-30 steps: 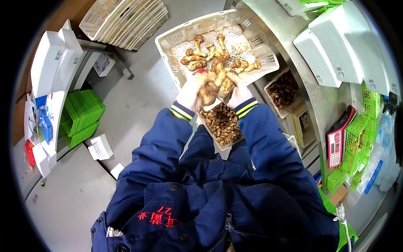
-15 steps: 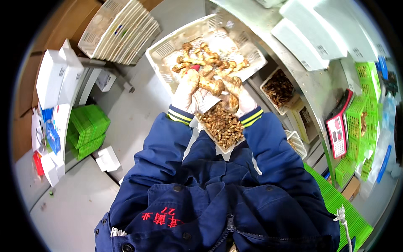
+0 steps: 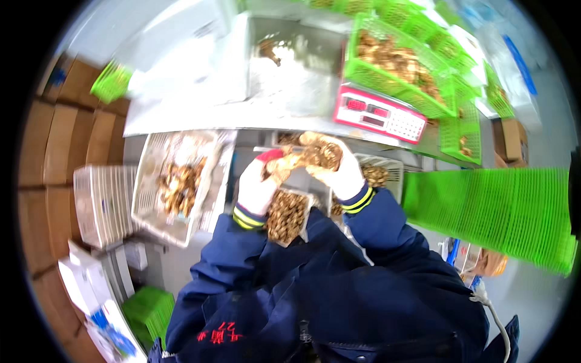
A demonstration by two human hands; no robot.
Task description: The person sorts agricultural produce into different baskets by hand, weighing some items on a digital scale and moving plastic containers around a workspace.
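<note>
Both hands wear pale gloves and are raised in front of my body, close together. My left hand (image 3: 254, 186), with red at its thumb, is closed around pale brown mushrooms (image 3: 287, 162). A larger, darker brown clump of mushrooms (image 3: 325, 156) is gripped by my right hand (image 3: 344, 174). Motion blur hides how many each hand holds. Just below my left hand, by my lap, is a white tub (image 3: 307, 225) filled with small brown pieces (image 3: 285, 216). To the left stands a white basket (image 3: 141, 202) with several mushrooms (image 3: 181, 186) in it.
A metal table (image 3: 302, 124) runs across ahead, bearing a red-edged scale (image 3: 387, 119) and a green basket (image 3: 399, 91) of mushrooms. Stacked green baskets (image 3: 484, 212) stand at right, white baskets (image 3: 103, 202) at left. Another white basket (image 3: 394, 175) sits beyond my right forearm.
My view has turned right, so the table and scale now lie ahead and the white mushroom basket is at left. Both hands have come away from that basket, still holding mushrooms.
</note>
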